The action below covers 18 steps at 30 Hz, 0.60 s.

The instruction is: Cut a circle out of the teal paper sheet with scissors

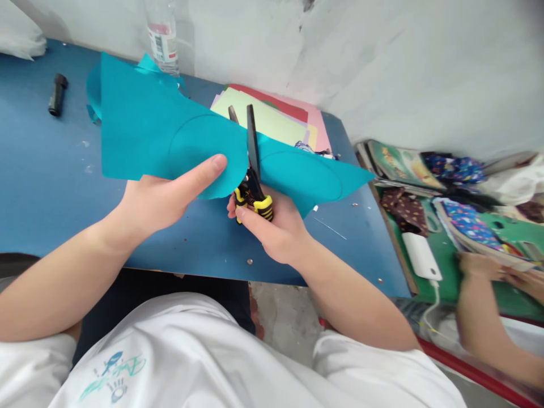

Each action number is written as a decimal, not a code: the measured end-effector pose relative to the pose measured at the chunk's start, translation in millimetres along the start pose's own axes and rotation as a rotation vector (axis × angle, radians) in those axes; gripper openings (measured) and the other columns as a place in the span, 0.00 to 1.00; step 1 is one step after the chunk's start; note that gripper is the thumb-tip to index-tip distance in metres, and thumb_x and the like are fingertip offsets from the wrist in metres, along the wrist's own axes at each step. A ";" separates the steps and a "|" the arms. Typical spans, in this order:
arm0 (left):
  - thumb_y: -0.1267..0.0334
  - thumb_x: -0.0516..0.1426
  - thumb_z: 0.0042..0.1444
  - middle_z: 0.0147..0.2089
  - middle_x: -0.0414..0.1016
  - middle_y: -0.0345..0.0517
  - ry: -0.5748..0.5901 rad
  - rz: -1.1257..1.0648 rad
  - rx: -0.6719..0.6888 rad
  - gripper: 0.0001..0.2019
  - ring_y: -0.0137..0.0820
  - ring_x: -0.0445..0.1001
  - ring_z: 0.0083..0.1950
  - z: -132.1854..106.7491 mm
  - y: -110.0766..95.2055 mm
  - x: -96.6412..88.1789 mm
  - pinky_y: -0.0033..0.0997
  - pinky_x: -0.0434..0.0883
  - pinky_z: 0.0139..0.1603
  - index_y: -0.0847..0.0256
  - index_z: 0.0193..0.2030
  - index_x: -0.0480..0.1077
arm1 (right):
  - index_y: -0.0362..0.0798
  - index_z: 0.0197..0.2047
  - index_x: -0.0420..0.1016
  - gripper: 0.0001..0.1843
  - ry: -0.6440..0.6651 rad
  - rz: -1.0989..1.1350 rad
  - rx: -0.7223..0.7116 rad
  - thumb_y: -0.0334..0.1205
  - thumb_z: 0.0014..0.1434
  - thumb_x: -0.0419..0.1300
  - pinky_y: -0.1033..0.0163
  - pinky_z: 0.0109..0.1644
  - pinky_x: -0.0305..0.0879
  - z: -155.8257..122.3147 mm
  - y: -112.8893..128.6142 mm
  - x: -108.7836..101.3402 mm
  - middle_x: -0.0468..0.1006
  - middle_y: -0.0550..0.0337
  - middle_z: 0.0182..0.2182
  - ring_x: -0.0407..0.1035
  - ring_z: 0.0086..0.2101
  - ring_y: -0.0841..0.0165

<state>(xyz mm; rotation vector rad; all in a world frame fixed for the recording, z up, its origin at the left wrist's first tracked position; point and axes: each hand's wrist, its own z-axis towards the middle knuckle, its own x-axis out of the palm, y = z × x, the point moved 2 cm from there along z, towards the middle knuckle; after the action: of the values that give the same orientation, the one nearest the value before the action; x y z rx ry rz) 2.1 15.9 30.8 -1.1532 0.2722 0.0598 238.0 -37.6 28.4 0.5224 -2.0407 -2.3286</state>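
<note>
A sheet of teal paper [136, 124] with drawn curved outlines is held up over the blue table. My left hand [157, 198] grips its lower edge, thumb on top and the other fingers hidden beneath. In my right hand [280, 226] are scissors [253, 141] with black blades and yellow-and-black handles. The blades are apart, with the paper between them, and a cut runs up from the lower edge along one curve. Right of the blades, the paper's other part [297, 175] reaches out to a point and bears a second outline.
Coloured paper sheets [267, 113] lie by the wall on the blue table [204, 243]. A plastic bottle [164, 45] and a black cylinder [58, 95] stand or lie at the left. On the right, a co-worker's hands [484, 266] are at a green table with a white power bank [420, 255].
</note>
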 end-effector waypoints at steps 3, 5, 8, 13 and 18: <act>0.20 0.64 0.72 0.59 0.94 0.47 0.057 0.086 0.195 0.39 0.51 0.93 0.63 6.1 10.5 -1.8 0.57 0.83 0.83 0.54 0.63 0.90 | 0.54 0.40 0.76 0.16 -0.016 -0.035 0.000 0.53 0.72 0.73 0.53 0.44 0.75 0.4 -0.1 -0.1 0.81 0.56 0.37 0.78 0.42 0.57; 0.20 0.61 0.75 0.62 0.93 0.47 0.046 0.152 0.268 0.40 0.51 0.93 0.63 8.0 17.3 -4.3 0.60 0.82 0.84 0.54 0.65 0.90 | 0.54 0.40 0.76 0.16 -0.024 -0.049 -0.007 0.53 0.71 0.73 0.53 0.44 0.75 0.6 -0.4 0.0 0.82 0.56 0.37 0.78 0.42 0.57; 0.22 0.59 0.78 0.62 0.93 0.45 0.029 0.217 0.339 0.37 0.50 0.93 0.64 7.5 17.7 -5.5 0.58 0.85 0.81 0.52 0.67 0.90 | 0.54 0.40 0.76 0.15 -0.034 -0.046 -0.022 0.52 0.72 0.73 0.52 0.45 0.76 0.5 -1.6 0.6 0.82 0.56 0.38 0.78 0.43 0.57; 0.24 0.68 0.73 0.46 0.93 0.41 -0.026 0.021 0.267 0.32 0.45 0.95 0.48 6.4 -2.8 3.2 0.58 0.93 0.70 0.54 0.53 0.92 | 0.54 0.41 0.76 0.17 -0.039 -0.041 -0.034 0.55 0.72 0.73 0.53 0.44 0.77 1.4 -4.6 0.8 0.81 0.57 0.36 0.78 0.42 0.57; 0.37 0.72 0.75 0.36 0.84 0.36 -0.073 -0.199 0.159 0.25 0.36 0.91 0.37 6.0 -12.4 12.7 0.45 0.97 0.46 0.56 0.36 0.87 | 0.54 0.42 0.77 0.14 -0.036 -0.060 -0.021 0.53 0.73 0.71 0.53 0.45 0.76 3.8 -7.8 -1.3 0.81 0.57 0.36 0.78 0.42 0.57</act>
<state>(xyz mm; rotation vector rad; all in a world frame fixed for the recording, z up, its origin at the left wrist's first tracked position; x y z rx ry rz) 17.8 15.1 41.1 -1.0121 0.0941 -0.0934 240.0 -32.5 21.6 0.5528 -2.0411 -2.4075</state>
